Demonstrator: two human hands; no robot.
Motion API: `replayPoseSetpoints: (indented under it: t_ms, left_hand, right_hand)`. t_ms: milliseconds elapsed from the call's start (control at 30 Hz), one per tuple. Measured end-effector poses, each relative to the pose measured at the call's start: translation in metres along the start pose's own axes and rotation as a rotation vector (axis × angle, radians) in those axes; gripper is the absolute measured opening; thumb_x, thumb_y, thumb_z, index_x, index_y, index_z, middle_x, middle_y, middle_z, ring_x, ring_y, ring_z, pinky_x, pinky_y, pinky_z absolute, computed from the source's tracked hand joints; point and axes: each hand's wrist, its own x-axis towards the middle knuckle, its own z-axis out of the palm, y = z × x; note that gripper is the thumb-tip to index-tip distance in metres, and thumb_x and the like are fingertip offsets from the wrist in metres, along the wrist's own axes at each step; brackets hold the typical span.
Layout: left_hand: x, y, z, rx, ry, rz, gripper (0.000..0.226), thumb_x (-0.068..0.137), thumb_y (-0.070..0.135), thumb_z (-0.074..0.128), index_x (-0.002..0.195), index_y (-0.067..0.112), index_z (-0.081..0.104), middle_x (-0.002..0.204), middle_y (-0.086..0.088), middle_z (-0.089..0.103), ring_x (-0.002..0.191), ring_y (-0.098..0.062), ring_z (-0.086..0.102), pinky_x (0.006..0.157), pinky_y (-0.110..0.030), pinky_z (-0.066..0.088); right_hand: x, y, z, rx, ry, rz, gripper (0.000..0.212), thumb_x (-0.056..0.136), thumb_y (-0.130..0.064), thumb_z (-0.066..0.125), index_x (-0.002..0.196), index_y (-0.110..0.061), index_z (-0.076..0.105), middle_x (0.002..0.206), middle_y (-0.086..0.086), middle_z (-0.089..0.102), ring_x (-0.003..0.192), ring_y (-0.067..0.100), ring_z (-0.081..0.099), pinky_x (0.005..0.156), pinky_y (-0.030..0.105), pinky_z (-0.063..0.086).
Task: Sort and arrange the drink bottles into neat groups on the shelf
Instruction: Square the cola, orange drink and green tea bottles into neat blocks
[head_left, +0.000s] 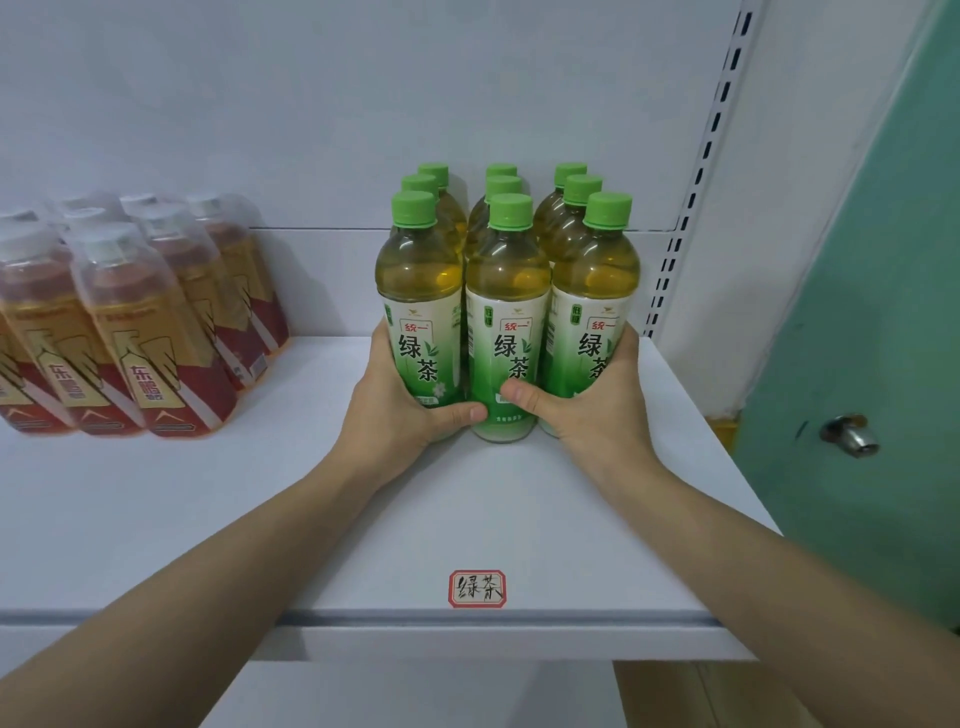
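Note:
Several green tea bottles (508, 291) with green caps stand in a tight three-row block on the white shelf (260, 509), right of centre. My left hand (400, 410) wraps the front-left bottle's base, thumb across the front. My right hand (582, 400) wraps the front-right bottle's base, thumb on the middle bottle. Both hands squeeze the block from its two sides. To the left stands a group of several red-and-gold labelled bottles (130, 322) with clear caps.
A red-bordered handwritten label (477, 588) is stuck on the shelf near its front edge, below the green tea. A slotted shelf upright (696, 171) runs up at the right. Beyond it is a green door with a metal knob (850, 435).

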Motion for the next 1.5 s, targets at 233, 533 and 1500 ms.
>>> replayPoseSetpoints:
  t_ms: [233,533,1500]
  left_hand:
    - [0.004,-0.003,-0.029,0.019,-0.274,-0.046,0.080,0.079,0.011,0.086,0.145,0.027,0.043,0.130,0.019,0.065,0.122,0.000,0.061,0.090,-0.011,0.051]
    - [0.003,-0.011,-0.024,0.056,-0.248,-0.009,0.075,0.084,0.019,0.083,0.146,0.027,0.042,0.132,0.019,0.064,0.120,0.001,0.062,0.100,-0.025,0.053]
    - [0.028,0.012,-0.009,-0.772,-0.065,-0.373,0.064,0.105,0.057,0.024,0.148,0.017,0.051,0.141,-0.009,0.063,0.131,-0.029,0.059,0.115,-0.050,0.040]
  right_hand:
    - [0.010,0.007,-0.042,-0.108,-0.334,0.062,0.096,0.066,-0.010,0.093,0.141,-0.034,0.039,0.123,-0.022,0.063,0.112,-0.009,0.060,0.095,0.025,0.055]
    - [0.011,0.015,-0.042,-0.165,-0.293,0.052,0.093,0.063,-0.029,0.093,0.140,-0.041,0.043,0.130,-0.023,0.062,0.128,0.006,0.055,0.109,0.046,0.047]
    - [0.056,-0.002,-0.025,0.491,-0.224,0.322,0.046,0.102,-0.039,0.033,0.108,-0.016,0.073,0.114,0.011,0.075,0.113,0.027,0.068,0.112,0.054,0.043]
